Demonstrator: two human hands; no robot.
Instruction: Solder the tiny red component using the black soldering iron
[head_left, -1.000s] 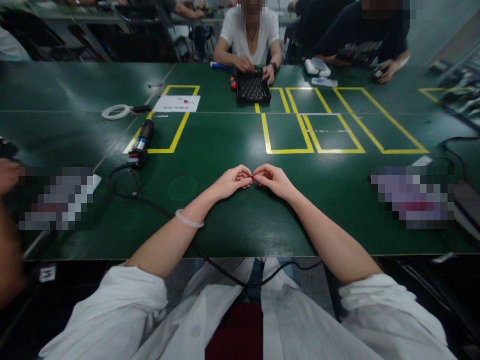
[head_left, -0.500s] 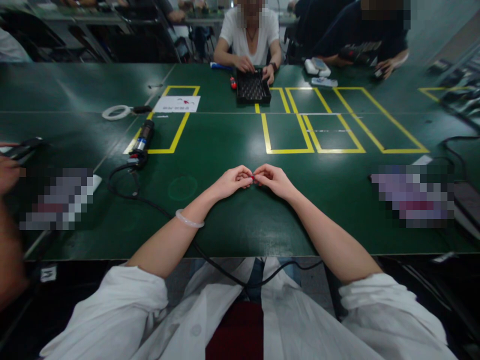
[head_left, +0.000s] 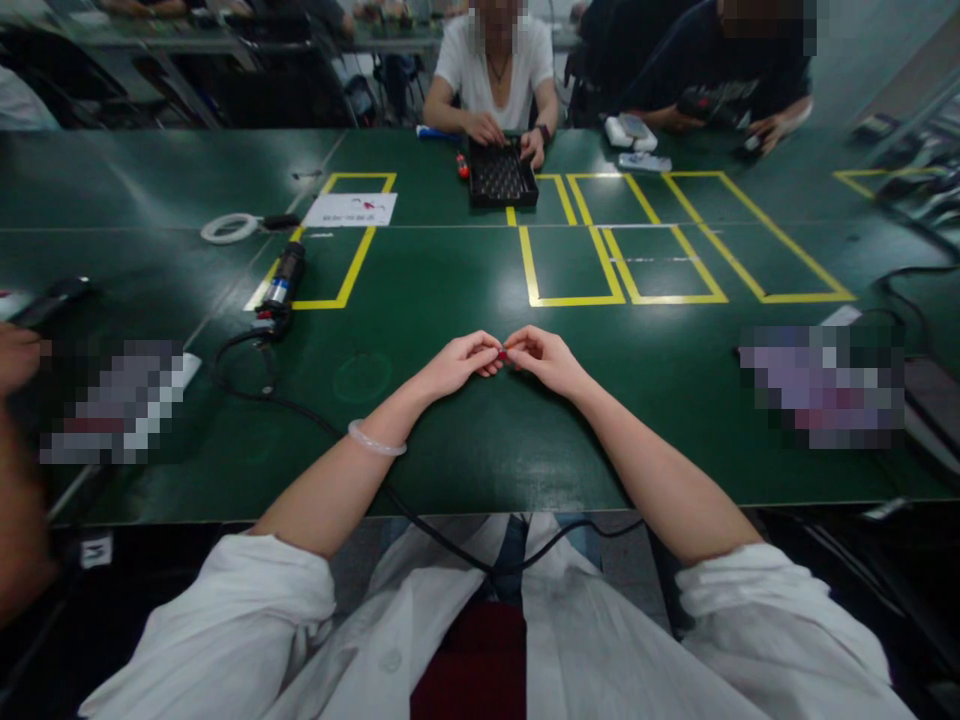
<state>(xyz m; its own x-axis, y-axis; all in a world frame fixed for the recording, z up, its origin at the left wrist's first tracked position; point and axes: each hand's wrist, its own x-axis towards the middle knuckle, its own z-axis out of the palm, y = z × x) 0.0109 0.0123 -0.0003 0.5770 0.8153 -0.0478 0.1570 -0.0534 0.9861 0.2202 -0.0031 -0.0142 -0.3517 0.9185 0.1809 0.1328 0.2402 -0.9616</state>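
Note:
A small red piece (head_left: 502, 354) sits between the fingertips of both hands, too small to tell its kind. My left hand (head_left: 466, 362) pinches it from the left, thumb and forefinger closed, with a pale bangle (head_left: 375, 440) on that forearm. From the other side my right hand (head_left: 544, 357) grips it, its fingers curled together. Both hands are held just over the green table (head_left: 465, 450), nearly touching each other. Much of the red piece is hidden by the fingertips.
An electric screwdriver (head_left: 283, 280) with a black cable lies at left, near a white sheet (head_left: 351, 209). Yellow tape outlines (head_left: 576, 300) mark the table ahead. Across it, a person in white works at a black tray (head_left: 502, 175). Blurred-out items (head_left: 825, 385) lie at both sides.
The fingertips have shifted slightly, and a little more of the red piece shows between them. The rest of the view has moved only a little with the camera.

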